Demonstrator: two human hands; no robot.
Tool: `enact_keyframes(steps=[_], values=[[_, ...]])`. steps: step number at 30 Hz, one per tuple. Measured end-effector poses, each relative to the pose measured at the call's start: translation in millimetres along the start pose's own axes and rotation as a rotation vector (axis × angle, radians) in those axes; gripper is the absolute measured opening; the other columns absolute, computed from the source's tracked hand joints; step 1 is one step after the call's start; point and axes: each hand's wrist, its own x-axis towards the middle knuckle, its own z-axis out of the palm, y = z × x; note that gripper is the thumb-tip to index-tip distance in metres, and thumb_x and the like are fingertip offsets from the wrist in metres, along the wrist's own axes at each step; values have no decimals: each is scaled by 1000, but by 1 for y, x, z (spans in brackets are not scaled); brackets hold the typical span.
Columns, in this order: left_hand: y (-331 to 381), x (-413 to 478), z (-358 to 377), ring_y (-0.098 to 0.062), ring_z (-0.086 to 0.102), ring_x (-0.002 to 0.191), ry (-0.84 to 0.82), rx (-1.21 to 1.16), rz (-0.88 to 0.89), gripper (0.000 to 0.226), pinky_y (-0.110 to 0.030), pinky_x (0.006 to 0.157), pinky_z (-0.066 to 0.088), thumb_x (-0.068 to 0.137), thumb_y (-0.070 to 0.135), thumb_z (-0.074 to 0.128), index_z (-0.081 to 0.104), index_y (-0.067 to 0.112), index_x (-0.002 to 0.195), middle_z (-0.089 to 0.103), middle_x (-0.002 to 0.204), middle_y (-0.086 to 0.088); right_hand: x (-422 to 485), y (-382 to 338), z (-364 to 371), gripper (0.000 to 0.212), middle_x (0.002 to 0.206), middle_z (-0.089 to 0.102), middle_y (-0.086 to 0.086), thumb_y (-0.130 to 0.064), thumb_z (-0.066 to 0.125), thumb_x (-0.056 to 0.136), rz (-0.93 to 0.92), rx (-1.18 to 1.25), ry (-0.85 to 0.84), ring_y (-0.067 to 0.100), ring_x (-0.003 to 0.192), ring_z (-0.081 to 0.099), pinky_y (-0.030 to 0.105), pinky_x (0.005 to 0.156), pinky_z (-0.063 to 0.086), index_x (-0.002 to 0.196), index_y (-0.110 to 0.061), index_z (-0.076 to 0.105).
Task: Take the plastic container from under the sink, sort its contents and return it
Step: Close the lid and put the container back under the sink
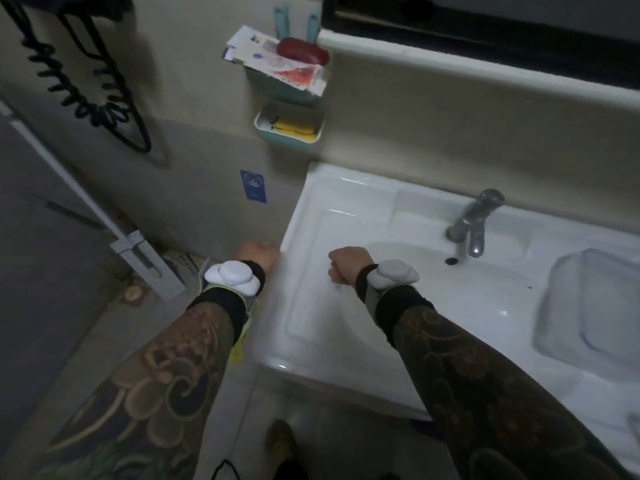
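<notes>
A white sink point(311, 216) fills the right half of the view, with a metal tap point(476, 220) at its back. A clear plastic lid or container point(588, 306) lies on the sink's right side. My left hand point(258, 256) is a closed fist just off the sink's left edge, above the floor. My right hand point(346, 263) is a closed fist over the left part of the basin. Neither fist visibly holds anything. The space under the sink is hidden.
A teal wall rack point(287, 88) holds papers and a red case, with a soap dish point(289, 128) and yellow soap below. A black coiled cord point(79, 81) hangs at the left. A white mop or brush point(145, 261) leans on the wall. My foot point(280, 441) stands on the floor.
</notes>
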Motion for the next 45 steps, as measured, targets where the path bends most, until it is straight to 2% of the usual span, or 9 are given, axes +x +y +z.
enact_keyframes(steps=[3, 7, 10, 15, 24, 27, 31, 40, 45], values=[[23, -30, 27, -44, 62, 110, -70, 5, 48, 39, -49, 95, 52, 89, 24, 50, 65, -5, 110, 64, 118, -30, -18, 26, -41, 35, 71, 49, -4, -6, 50, 93, 19, 47, 81, 10, 61, 51, 26, 71, 52, 64, -25, 42], [48, -65, 73, -43, 63, 108, -88, 33, 106, 36, -50, 95, 53, 87, 23, 51, 67, -1, 108, 67, 115, -25, -37, 62, -89, 43, 72, 42, -2, -4, 47, 94, 25, -16, 91, 15, 85, 45, 38, 100, 45, 62, -27, 32], [66, -91, 109, -39, 63, 108, -130, 42, 122, 34, -48, 97, 52, 88, 24, 52, 68, 1, 107, 69, 113, -20, -53, 89, -128, 43, 70, 41, -4, -4, 46, 95, 37, 25, 129, 16, 72, 46, 36, 100, 46, 63, -28, 32], [97, -138, 176, -38, 63, 108, -212, 75, 180, 32, -48, 98, 52, 89, 24, 54, 68, 1, 107, 68, 115, -19, -82, 145, -201, 33, 71, 46, -5, -10, 47, 94, 68, 284, 232, 6, 62, 49, 23, 66, 51, 66, -26, 41], [126, -195, 280, -33, 66, 96, -318, 74, 247, 35, -45, 93, 55, 91, 33, 54, 64, 9, 113, 68, 114, -15, -118, 218, -294, 31, 63, 49, 2, -9, 49, 88, 62, 371, 408, 16, 52, 48, 27, 52, 44, 60, -21, 47], [136, -211, 316, -29, 60, 87, -365, 55, 249, 40, -40, 88, 55, 90, 36, 55, 61, 9, 119, 65, 120, -13, -128, 243, -321, 21, 77, 58, 14, -13, 48, 86, 52, 282, 520, 27, 69, 56, 42, 73, 50, 69, -14, 61], [150, -224, 349, -27, 58, 92, -439, 26, 252, 40, -36, 84, 54, 90, 40, 56, 58, 13, 119, 60, 124, -11, -136, 271, -349, 42, 137, 55, 7, -29, 50, 92, 113, 164, 672, 30, 123, 53, 29, 102, 39, 132, -16, 54], [171, -222, 425, -28, 46, 126, -641, 54, 156, 89, -37, 94, 50, 79, 61, 61, 23, 21, 149, 40, 147, -2, -123, 315, -390, 60, 146, 41, 15, -34, 50, 89, 316, 136, 870, 35, 131, 44, 45, 111, 33, 143, -15, 35], [164, -208, 450, -30, 45, 128, -688, 80, 82, 102, -43, 98, 50, 69, 70, 62, 21, 24, 150, 38, 148, -1, -108, 336, -403, 68, 149, 37, 16, -42, 48, 89, 443, 97, 778, 37, 132, 43, 46, 111, 34, 143, -5, 29]])
